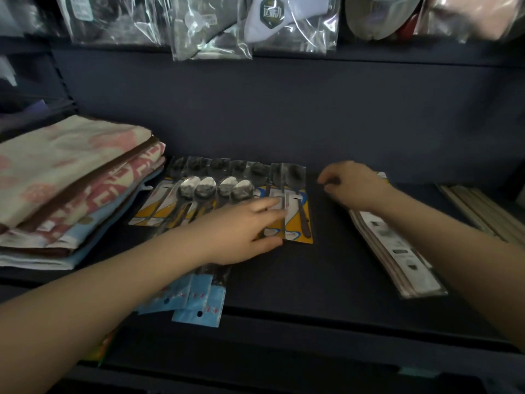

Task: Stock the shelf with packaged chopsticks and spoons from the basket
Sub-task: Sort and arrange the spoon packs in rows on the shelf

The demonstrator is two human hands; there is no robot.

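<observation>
Head view, dark shelf (284, 265). Far left: folded towels (71, 177), stacked. Beside them: yellow-card spoon packs (298, 220) in a row at the back, blue-card spoon packs (199, 305) overlapping in front, reaching the shelf edge. Left hand (241, 231): fingers straight, resting flat on the yellow-card packs, gripping nothing. Right hand (352, 186): fingers curled down over the far end of the chopstick packs (397, 251); whether it grips them cannot be told. Far right: further long pale packs (480, 211). Above: hanging bagged goods (210, 27).

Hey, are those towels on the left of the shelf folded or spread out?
Folded. The towels lie in a flat stack on the shelf, doubled layered edges showing along the front.
</observation>
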